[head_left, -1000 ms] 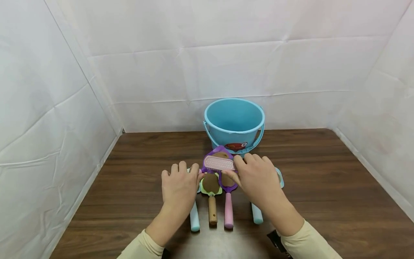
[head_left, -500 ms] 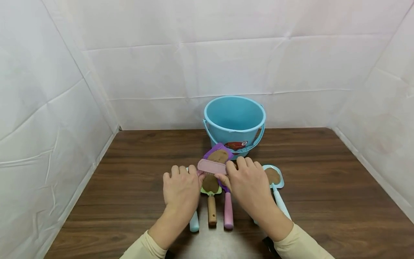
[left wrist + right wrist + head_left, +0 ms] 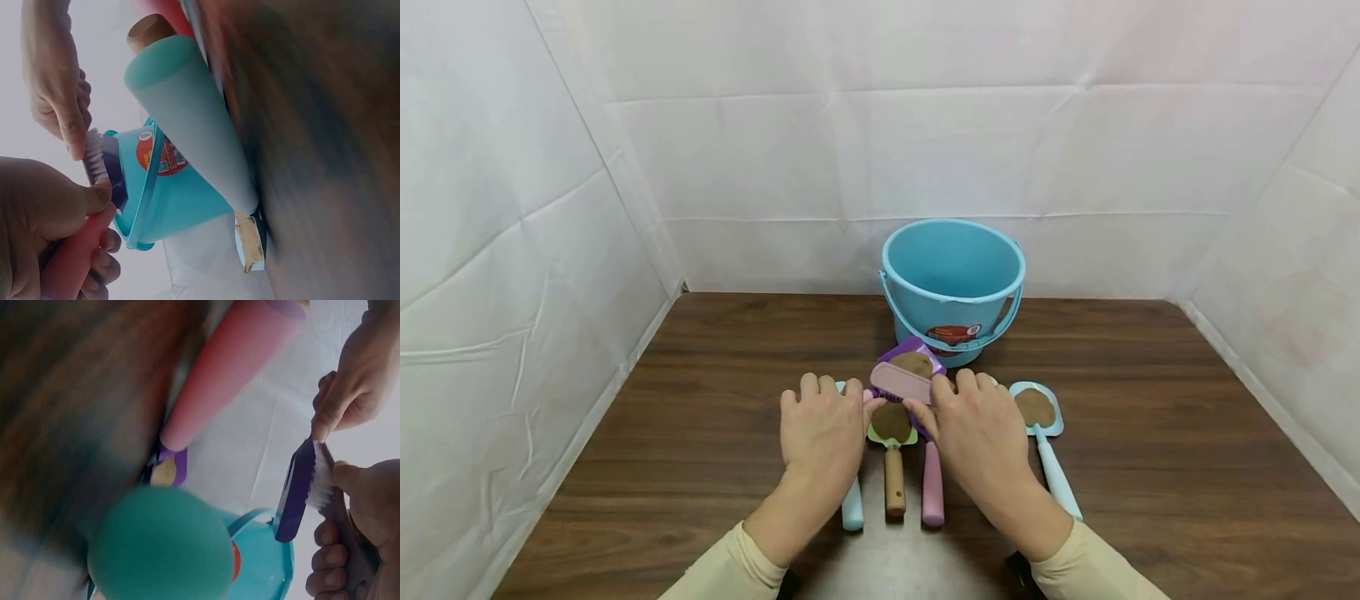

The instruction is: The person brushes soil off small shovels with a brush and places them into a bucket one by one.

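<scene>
My left hand (image 3: 822,437) grips the pink handle (image 3: 78,256) of a small purple shovel (image 3: 907,347), raised in front of the bucket. Brown sand-like material shows on its blade. In my right hand (image 3: 981,429) is a pink brush (image 3: 899,382), held by its handle. Its white bristles (image 3: 320,484) face the purple blade, close to it; whether they touch, I cannot tell. Both hands are close together above several small shovels on the table. Beneath them lie a green shovel (image 3: 892,423) with a wooden handle and another purple shovel with a pink handle (image 3: 932,487), partly hidden.
A light blue bucket (image 3: 958,312) stands at the back of the brown wooden table (image 3: 737,358). One light blue shovel (image 3: 1045,429) with brown material lies at right; a light blue handle (image 3: 852,504) shows beside my left wrist. White sheets (image 3: 737,167) enclose the table.
The brush in my right hand has shifted left and turned from showing its bristled-looking face to showing its smooth back. My right hand's shift uncovers the light blue shovel. The left hand stays nearly in place.
</scene>
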Action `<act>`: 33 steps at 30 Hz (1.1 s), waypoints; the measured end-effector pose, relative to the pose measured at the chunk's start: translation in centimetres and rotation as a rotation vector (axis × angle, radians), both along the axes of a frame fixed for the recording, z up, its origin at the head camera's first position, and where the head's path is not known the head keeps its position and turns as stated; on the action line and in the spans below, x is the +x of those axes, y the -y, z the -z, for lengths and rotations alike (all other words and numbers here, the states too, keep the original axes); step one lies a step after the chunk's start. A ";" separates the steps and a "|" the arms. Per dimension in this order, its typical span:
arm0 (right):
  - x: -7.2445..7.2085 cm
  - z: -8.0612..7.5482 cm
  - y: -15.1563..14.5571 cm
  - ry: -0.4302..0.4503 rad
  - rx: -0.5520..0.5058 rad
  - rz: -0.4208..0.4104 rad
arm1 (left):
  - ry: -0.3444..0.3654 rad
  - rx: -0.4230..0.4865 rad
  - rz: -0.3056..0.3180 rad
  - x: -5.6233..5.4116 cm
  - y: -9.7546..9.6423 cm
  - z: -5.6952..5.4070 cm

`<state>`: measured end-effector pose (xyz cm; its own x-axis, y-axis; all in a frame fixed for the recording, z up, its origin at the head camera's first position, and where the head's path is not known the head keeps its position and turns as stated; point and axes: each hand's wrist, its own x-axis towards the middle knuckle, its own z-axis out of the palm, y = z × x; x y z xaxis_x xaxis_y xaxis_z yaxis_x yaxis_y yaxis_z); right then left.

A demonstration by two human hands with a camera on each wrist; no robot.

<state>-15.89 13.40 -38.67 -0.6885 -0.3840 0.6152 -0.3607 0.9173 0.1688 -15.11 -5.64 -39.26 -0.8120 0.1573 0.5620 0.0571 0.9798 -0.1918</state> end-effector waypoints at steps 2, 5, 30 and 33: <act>0.1 0.2 0.1 0.014 -0.007 0.015 | 0.006 -0.005 0.002 0.0 0.0 0.0; 0.1 0.3 0.2 0.021 -0.019 0.038 | 0.007 -0.007 0.000 0.1 -0.1 0.0; 1.1 -0.7 0.4 -0.092 -0.057 -0.010 | -0.021 0.050 0.041 0.5 -0.4 -0.4; 1.4 -0.4 0.9 -0.100 -0.054 0.012 | -0.055 0.056 0.051 0.5 -0.6 -0.4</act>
